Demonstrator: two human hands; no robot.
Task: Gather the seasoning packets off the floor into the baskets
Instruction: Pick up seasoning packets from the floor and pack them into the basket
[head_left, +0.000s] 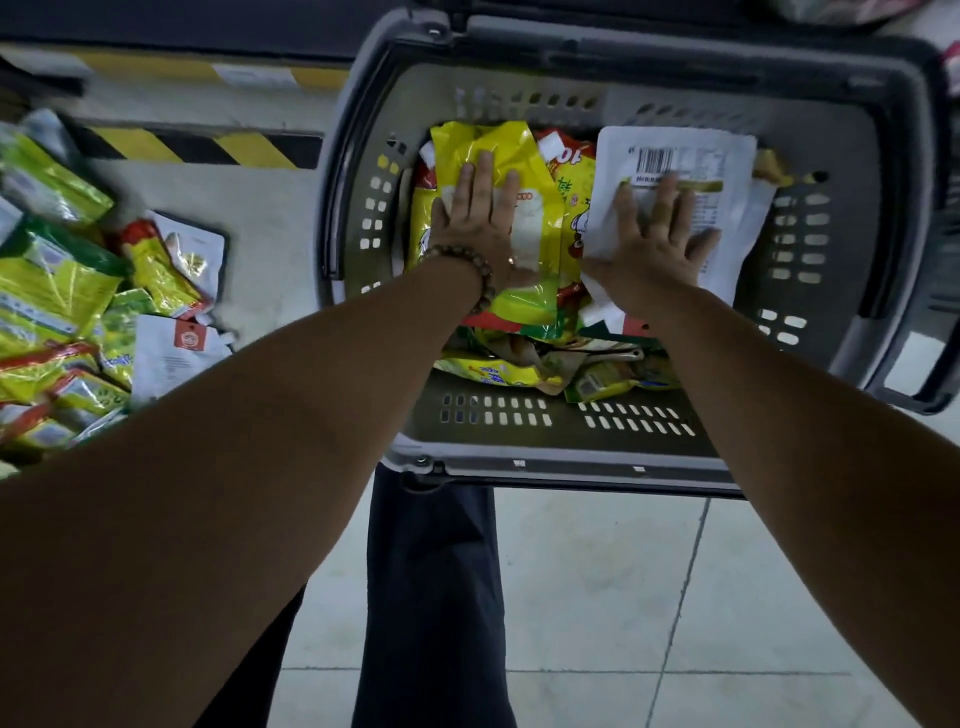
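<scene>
Two flat palms press down inside the grey shopping basket (571, 462). The left grip (475, 208), fingers straight and grasping nothing, lies on a yellow seasoning packet (498, 150), and just right of it the right grip (660, 228), equally released, rests on a white barcode-backed packet (675, 150), most likely to flatten the pile so more will fit. Beneath both grips lie yellow, green and red packets, while well off to the left a heap of loose packets (62, 291) lies on the floor (260, 218), so the gathering looks roughly half done.
</scene>
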